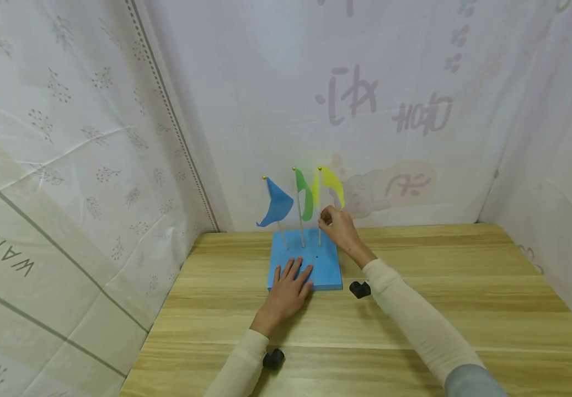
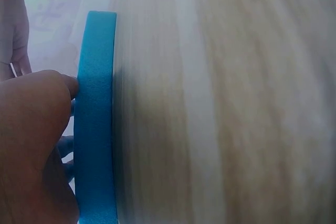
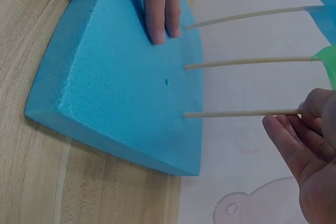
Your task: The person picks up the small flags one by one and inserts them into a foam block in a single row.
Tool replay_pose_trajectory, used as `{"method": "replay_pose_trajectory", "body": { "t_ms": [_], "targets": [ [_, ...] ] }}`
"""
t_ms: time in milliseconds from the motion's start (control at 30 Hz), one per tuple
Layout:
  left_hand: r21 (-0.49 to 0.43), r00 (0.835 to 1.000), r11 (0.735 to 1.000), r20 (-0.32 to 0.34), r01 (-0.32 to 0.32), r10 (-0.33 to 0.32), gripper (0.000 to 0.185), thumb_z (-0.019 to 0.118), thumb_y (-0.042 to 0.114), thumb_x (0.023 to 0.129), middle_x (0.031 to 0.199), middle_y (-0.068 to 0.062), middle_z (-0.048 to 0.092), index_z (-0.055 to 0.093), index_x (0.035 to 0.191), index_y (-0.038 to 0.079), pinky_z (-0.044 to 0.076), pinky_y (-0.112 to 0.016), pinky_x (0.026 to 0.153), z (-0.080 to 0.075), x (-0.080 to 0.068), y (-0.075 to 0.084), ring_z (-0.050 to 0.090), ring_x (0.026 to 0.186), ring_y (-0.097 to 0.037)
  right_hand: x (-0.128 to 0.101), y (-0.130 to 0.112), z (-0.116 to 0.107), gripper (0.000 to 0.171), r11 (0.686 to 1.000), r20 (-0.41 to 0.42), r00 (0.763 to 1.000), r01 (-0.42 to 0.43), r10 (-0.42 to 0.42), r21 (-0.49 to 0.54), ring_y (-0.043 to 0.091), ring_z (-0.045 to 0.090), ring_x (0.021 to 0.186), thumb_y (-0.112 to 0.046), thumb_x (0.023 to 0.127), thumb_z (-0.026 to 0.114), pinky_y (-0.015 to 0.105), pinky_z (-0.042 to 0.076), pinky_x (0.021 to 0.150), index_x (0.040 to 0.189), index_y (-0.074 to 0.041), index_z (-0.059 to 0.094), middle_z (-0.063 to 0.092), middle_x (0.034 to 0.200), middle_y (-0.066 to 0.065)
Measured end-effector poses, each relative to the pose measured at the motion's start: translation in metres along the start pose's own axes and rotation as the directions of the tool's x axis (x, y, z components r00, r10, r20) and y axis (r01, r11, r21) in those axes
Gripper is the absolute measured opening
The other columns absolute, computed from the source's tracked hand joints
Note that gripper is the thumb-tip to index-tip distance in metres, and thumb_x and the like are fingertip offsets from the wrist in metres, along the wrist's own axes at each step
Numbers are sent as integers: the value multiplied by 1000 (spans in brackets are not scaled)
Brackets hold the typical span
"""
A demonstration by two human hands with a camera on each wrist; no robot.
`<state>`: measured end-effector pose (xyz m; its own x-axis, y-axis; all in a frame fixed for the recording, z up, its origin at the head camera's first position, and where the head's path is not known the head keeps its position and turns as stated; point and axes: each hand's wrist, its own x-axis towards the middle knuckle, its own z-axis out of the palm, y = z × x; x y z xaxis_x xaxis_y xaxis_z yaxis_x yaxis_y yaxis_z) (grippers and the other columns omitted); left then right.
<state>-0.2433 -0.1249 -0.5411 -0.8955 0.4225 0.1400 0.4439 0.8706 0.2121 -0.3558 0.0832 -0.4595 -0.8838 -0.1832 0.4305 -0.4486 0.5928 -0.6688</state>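
Observation:
A blue foam block [image 1: 325,267] lies on the wooden table [image 1: 464,309] with three small flags standing in it: a blue flag [image 1: 276,205], a green flag [image 1: 305,194] and a yellow flag [image 1: 332,184]. My left hand [image 1: 292,279] lies flat on the block's near left part, fingers straight [image 3: 156,9]; the left wrist view shows the block's edge [image 2: 94,129] beside that hand [image 2: 31,145]. My right hand [image 1: 332,223] pinches the yellow flag's thin stick [image 3: 241,113] partway up, fingers [image 3: 315,106] curled round it. A small empty hole [image 3: 166,82] shows in the foam [image 3: 126,87].
Patterned white cloth walls [image 1: 67,138] close in the table at the back and both sides. A black wrist camera mount [image 1: 360,289] sits under my right forearm and another mount [image 1: 273,359] under my left. Bare table stretches to the right and front.

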Motion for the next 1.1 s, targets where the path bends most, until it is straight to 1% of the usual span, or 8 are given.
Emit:
{"method": "replay_pose_trajectory", "body": {
  "t_ms": [200,367,467,600,700,833,933,1100],
  "targets": [
    [-8,1000,1000,11,4,-4,54,43,42,116,176,-12,30,42,166,23,22,-69,129,0,1,0,25,164,-38,1,0,-1,14,1000,20,1000,-13,14,-10,31,75,98,-11,105,67,46,62,87,110,0,71,76,106,17],
    [-19,1000,1000,9,7,-7,54,42,42,116,176,-12,30,43,166,22,21,-69,129,0,1,0,25,164,-38,0,3,1,12,999,35,999,-24,25,-31,30,74,97,-12,105,69,45,62,86,108,-2,73,77,105,15],
    [-27,1000,1000,-5,2,-2,54,43,42,116,175,-13,31,43,166,21,22,-70,129,1,1,0,26,164,-39,0,5,1,11,999,36,999,-23,24,-36,29,75,97,-13,105,70,45,62,86,107,-2,74,78,104,14],
    [-42,999,999,-42,-23,21,53,44,40,116,173,-16,34,46,164,18,23,-72,127,3,1,-1,29,162,-43,-1,6,-2,13,999,38,999,-29,30,-39,30,75,97,-14,104,70,45,62,88,106,-2,74,78,104,15],
    [-44,998,998,-55,-35,32,53,44,39,116,172,-18,36,47,164,17,24,-73,125,2,0,-1,31,160,-44,-2,6,-4,13,998,36,999,-35,37,-47,30,75,97,-14,104,71,45,62,88,107,-2,74,78,104,15],
    [-52,999,998,-47,-31,29,53,43,40,116,172,-18,36,46,164,17,24,-73,126,0,1,0,30,161,-44,-2,7,-7,12,998,30,999,-38,39,-50,31,75,96,-12,103,71,45,63,86,107,-1,74,78,102,15],
    [-55,999,998,-26,-21,20,54,42,41,116,174,-17,33,45,165,18,22,-72,127,-1,2,-1,27,162,-43,-2,9,-9,13,998,31,998,-45,47,-50,31,75,96,-12,103,71,45,63,86,108,0,74,77,103,16],
    [-18,1000,1000,-4,-15,15,53,44,41,116,173,-16,35,46,164,19,25,-70,127,-5,3,0,29,162,-41,-3,11,-12,16,996,33,997,-67,69,-54,32,76,100,-12,104,70,46,63,88,111,2,73,77,107,17]
  ]
}}
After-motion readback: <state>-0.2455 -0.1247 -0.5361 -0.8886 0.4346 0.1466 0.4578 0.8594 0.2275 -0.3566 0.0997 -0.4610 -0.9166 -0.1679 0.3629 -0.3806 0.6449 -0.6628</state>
